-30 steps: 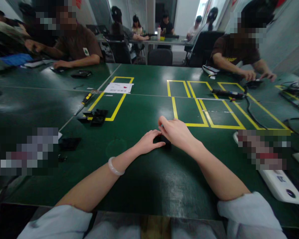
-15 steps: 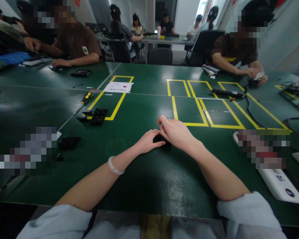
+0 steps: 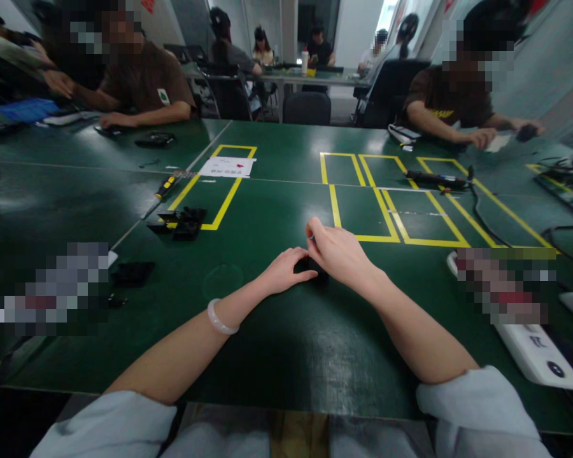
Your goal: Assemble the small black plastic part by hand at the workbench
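Holding a small black part [image 3: 305, 264] between thumb and fingers of left hand [image 3: 285, 270], at green tabletop [image 3: 277, 350]. Curling right hand [image 3: 339, 251] beside it; cannot tell whether pinching anything. Note black pieces [image 3: 189, 224] left of hands, white device [image 3: 537, 357] right.

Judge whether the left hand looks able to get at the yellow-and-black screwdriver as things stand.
Probably yes, with a stretch, once the left hand leaves the small black part. The loose black pieces lie near the way to the screwdriver but look low enough to pass over.
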Action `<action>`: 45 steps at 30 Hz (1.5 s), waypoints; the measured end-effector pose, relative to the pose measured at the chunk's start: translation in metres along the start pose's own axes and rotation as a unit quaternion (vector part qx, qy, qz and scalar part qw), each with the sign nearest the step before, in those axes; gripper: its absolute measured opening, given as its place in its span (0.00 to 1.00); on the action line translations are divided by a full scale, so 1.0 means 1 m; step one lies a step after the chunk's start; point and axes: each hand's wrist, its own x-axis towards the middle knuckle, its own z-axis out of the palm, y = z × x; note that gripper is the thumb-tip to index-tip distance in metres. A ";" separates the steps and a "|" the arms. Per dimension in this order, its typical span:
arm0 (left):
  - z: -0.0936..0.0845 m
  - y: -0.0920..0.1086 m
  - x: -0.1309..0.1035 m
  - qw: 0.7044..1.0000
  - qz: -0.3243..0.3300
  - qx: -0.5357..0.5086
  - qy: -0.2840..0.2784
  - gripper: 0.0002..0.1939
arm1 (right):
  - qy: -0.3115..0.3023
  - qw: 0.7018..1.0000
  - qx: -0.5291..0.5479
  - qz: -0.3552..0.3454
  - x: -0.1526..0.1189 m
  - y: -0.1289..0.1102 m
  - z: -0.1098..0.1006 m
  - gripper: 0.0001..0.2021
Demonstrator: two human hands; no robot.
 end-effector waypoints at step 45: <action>-0.002 0.005 0.002 1.000 0.004 -0.012 0.005 0.20 | -0.038 0.999 -0.035 0.008 0.009 -0.003 -0.003 0.15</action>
